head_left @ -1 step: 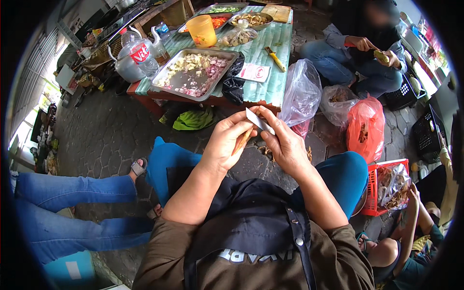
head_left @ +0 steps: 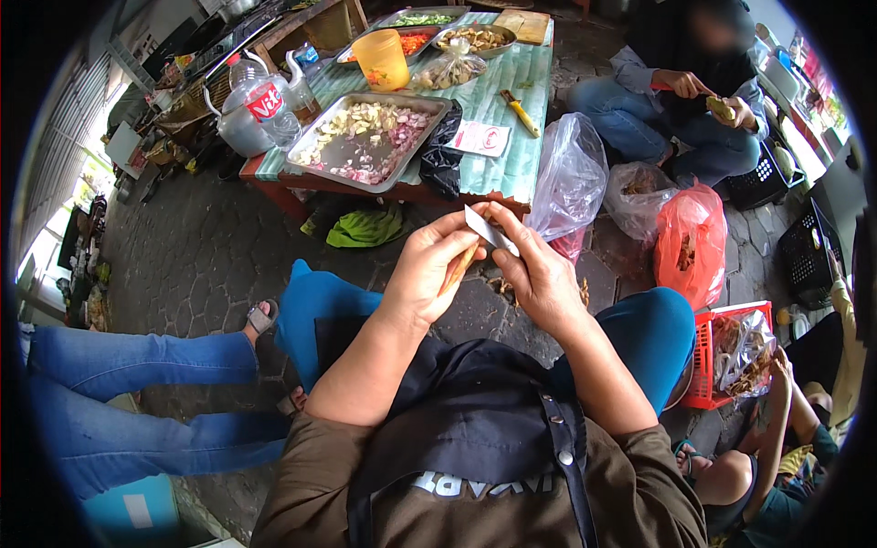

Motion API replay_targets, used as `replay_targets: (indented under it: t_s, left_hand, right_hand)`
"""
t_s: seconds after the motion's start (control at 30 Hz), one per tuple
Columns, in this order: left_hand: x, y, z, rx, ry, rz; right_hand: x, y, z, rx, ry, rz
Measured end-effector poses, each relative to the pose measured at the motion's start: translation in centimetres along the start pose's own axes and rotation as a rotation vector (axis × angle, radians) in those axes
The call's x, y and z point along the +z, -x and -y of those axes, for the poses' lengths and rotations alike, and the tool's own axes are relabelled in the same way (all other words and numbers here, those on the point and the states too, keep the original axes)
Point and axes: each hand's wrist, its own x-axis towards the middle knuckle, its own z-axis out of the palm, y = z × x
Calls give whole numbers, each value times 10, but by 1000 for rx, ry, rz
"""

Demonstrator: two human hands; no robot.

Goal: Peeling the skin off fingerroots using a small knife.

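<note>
My left hand is closed round a slim tan, root-like piece, most of it hidden by the fingers. Between the thumb and fingers of my right hand is a knife; its short pale blade shows and its handle is hidden. The blade slants across the gap between both hands, close to the left fingertips. Both hands are held together over my lap, just short of the low table. Brownish scraps lie on the paving below them.
The low table bears a tray of chopped shallots, an orange pitcher and a yellow-handled knife. Plastic bags and a red crate stand to the right. Other people sit at right; jeans-clad legs extend at left.
</note>
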Motion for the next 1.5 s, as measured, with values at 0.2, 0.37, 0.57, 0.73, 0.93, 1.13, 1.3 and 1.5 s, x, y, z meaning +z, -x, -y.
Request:
replay_targets:
  t_s: [0.2, 0.37, 0.57, 0.73, 0.93, 1.13, 1.3, 1.5]
  left_hand:
    - [0, 1, 3, 75, -28, 20]
    - [3, 2, 2, 118, -101, 44]
    - [7, 6, 2, 169, -137, 15]
    - [9, 8, 1, 154, -169, -2]
    - [3, 8, 1, 84, -98, -4]
    - [2, 6, 2, 66, -80, -11]
    - [3, 5, 2, 94, -82, -16]
    - [4, 8, 1, 136, -91, 0]
  right_hand:
    - [1, 0, 1, -7, -5, -15]
    - [1, 0, 2, 5, -40, -12]
    - [3, 0, 0, -3, -167, -15]
    - [6, 1, -3, 8, -247, -8]
    - [2, 2, 1, -34, 136, -36]
    - [7, -1, -5, -69, 62, -82]
    - [12, 0, -5, 18, -213, -21]
    - [8, 0, -4, 88, -386, 73]
